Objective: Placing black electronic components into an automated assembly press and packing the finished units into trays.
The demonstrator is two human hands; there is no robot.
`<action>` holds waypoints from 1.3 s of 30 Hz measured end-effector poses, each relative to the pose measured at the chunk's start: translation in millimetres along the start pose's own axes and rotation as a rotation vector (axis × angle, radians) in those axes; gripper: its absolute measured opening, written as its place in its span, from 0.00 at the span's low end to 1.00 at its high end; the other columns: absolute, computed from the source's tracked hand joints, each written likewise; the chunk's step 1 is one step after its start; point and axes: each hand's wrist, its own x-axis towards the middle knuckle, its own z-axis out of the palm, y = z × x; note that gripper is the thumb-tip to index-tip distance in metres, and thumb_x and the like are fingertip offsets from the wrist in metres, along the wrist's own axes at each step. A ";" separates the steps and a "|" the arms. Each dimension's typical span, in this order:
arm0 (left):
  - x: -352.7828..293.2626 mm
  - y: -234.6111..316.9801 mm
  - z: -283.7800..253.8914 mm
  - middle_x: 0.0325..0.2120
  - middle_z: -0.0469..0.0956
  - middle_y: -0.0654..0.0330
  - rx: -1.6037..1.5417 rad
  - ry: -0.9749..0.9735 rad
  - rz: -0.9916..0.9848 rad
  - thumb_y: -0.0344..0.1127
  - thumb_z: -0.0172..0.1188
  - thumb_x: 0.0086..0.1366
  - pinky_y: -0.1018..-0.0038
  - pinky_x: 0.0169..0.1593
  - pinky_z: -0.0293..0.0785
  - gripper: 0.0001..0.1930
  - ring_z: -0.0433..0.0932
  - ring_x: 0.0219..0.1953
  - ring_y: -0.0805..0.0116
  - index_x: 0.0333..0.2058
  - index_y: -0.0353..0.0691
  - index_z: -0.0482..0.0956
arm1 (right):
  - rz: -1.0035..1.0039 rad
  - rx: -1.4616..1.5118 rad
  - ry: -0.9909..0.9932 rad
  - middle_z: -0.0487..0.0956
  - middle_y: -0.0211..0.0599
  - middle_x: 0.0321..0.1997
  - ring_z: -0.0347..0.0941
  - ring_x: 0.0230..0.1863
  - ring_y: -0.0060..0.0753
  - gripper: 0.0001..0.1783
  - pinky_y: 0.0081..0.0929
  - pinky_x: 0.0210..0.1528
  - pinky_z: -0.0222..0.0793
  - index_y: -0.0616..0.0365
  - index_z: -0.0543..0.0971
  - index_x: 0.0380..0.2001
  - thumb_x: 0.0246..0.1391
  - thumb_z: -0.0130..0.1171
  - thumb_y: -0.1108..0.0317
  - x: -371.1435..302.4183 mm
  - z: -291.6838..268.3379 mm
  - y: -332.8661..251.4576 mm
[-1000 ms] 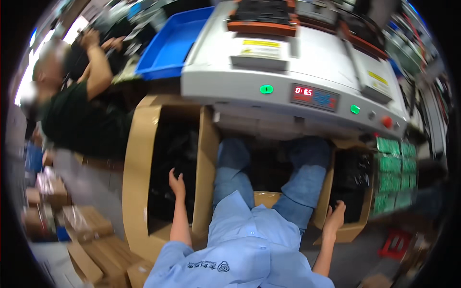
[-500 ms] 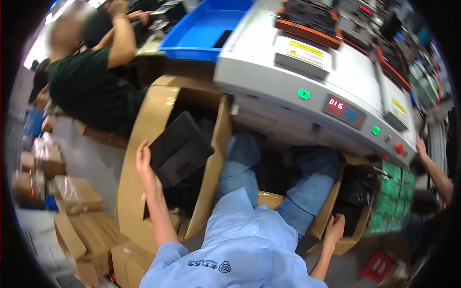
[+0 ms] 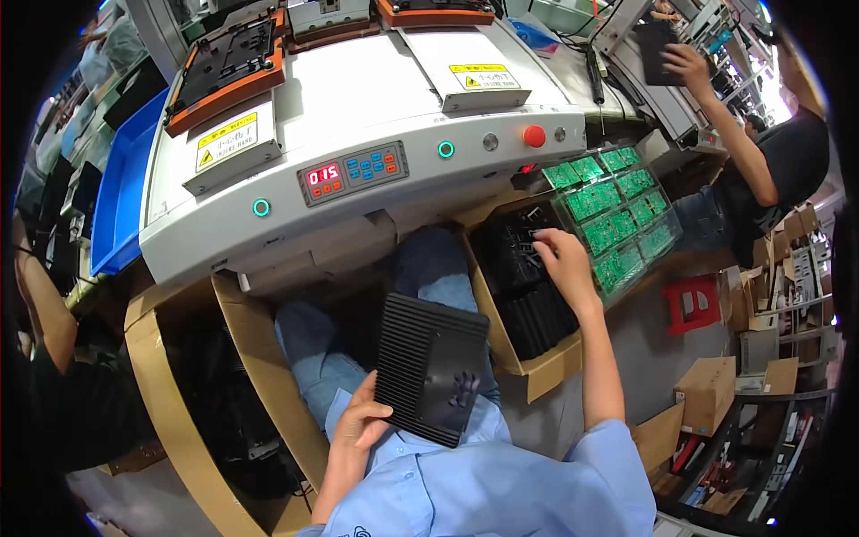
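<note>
My left hand (image 3: 360,419) is closed on the lower left edge of a black ribbed plastic cover (image 3: 429,369), held tilted above my lap. The cover has parallel ridges on one side and a smooth recessed panel with a small dark mark. To the right, my right hand (image 3: 569,268) reaches over an open carton (image 3: 484,295) packed with black plastic parts (image 3: 535,318). Its fingers are bent and drawn together at small black pieces near the far end. What they pinch there, if anything, is too small to make out.
A white machine (image 3: 358,85) with lit buttons and a red knob (image 3: 534,136) spans the front. Green circuit boards (image 3: 617,201) in clear trays adjoin the right carton. A larger carton (image 3: 183,403) stands left, beside a blue tray (image 3: 125,192). Co-workers (image 3: 761,170) sit at either side.
My view has swung right. My left hand has brought the black cover from the left carton to above my lap. My right hand has moved forward, over the right carton's black parts.
</note>
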 end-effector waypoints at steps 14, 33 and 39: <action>-4.7 8.6 -4.7 0.52 0.70 0.56 0.103 0.160 0.069 0.15 0.54 0.44 0.68 0.58 0.66 0.38 0.70 0.54 0.61 0.59 0.37 0.61 | 0.121 -0.347 -0.825 0.80 0.47 0.38 0.77 0.42 0.50 0.16 0.41 0.45 0.72 0.55 0.74 0.42 0.46 0.58 0.71 39.0 12.9 29.4; 17.6 8.1 28.1 0.50 0.70 0.61 0.297 0.215 0.096 0.18 0.58 0.49 0.73 0.57 0.65 0.35 0.69 0.53 0.69 0.59 0.40 0.61 | 0.110 0.221 -0.165 0.77 0.33 0.28 0.74 0.31 0.22 0.13 0.21 0.36 0.71 0.62 0.76 0.39 0.47 0.61 0.76 20.8 5.3 24.9; 27.1 2.8 38.0 0.50 0.69 0.62 0.349 0.173 0.125 0.20 0.60 0.52 0.74 0.58 0.63 0.33 0.68 0.53 0.70 0.58 0.39 0.61 | 0.325 0.877 -0.317 0.75 0.25 0.38 0.70 0.38 0.14 0.17 0.14 0.42 0.67 0.58 0.75 0.48 0.53 0.59 0.74 -19.1 1.7 -115.8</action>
